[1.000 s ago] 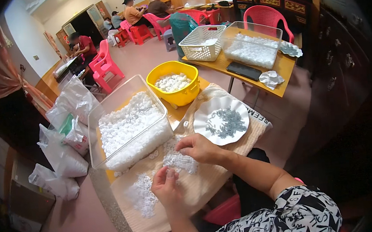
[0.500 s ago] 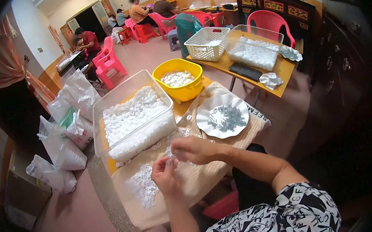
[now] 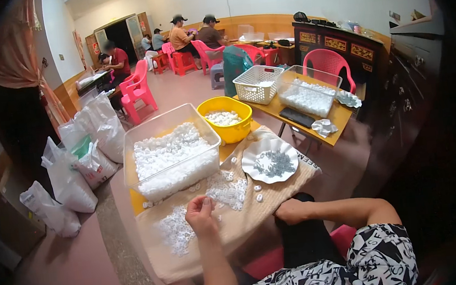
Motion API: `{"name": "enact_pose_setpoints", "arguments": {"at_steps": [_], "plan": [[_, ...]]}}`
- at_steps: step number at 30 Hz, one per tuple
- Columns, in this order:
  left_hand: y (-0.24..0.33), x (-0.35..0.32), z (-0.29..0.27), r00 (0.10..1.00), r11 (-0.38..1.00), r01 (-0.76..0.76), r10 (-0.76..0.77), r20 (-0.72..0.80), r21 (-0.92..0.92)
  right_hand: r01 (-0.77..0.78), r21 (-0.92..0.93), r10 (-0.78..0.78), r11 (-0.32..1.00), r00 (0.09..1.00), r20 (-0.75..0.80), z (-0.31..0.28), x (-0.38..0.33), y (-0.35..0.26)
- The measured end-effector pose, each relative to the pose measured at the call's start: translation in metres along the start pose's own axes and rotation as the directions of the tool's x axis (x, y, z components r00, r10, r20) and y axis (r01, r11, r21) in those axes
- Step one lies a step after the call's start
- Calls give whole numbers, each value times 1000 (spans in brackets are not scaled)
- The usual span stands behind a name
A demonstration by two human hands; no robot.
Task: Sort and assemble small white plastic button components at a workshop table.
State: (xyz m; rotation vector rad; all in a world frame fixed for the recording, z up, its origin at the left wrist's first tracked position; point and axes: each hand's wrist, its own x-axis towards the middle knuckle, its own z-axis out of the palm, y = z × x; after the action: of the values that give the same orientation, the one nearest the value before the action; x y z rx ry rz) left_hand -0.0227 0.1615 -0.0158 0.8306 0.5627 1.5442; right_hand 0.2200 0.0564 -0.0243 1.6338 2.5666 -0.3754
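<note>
My left hand (image 3: 200, 214) is above the beige cloth (image 3: 192, 262), its thumb and fingertips pinched together; whatever is between them is too small to make out. My right hand (image 3: 291, 212) is apart from it, low at the cloth's right front edge by my dark-clothed leg, with its fingers mostly hidden. Loose small white plastic pieces (image 3: 177, 228) lie left of my left hand, and a second spread of them (image 3: 231, 192) lies beyond it. A scalloped white plate (image 3: 249, 166) holds small grey pieces and some whitish ones.
A clear bin (image 3: 220, 153) full of white pieces and a yellow basin (image 3: 232, 133) stand behind the cloth. To the right, a side table (image 3: 341, 130) carries a white basket (image 3: 256, 92), another clear bin and a phone (image 3: 297, 116). Filled sacks (image 3: 69, 183) stand left; people sit farther back.
My right hand has left my left hand and moved right and down to the cloth's edge. My left hand stays pinched in about the same place. The view has tilted up slightly.
</note>
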Motion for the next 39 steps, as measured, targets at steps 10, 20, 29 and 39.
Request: {"name": "enact_pose_setpoints", "arguments": {"at_steps": [10, 20, 29, 39], "plan": [[12, -8, 12, 998, 995, 62, -64, -20, -77, -61, -16, 55, 998, 970, -235, 144, 62, 105], [12, 1, 11, 993, 974, 114, -110, 28, -194, 34, 417, -7, 908, 998, -66, 138, 47, 63], [22, -2, 3, 990, 967, 139, -141, 6, -212, 158, 491, -396, 857, 812, 430, 2, 15, -118], [19, -3, 10, 990, 978, 141, -140, 13, -157, 242, 919, 139, 311, 945, -296, -121, 83, -61]]}}
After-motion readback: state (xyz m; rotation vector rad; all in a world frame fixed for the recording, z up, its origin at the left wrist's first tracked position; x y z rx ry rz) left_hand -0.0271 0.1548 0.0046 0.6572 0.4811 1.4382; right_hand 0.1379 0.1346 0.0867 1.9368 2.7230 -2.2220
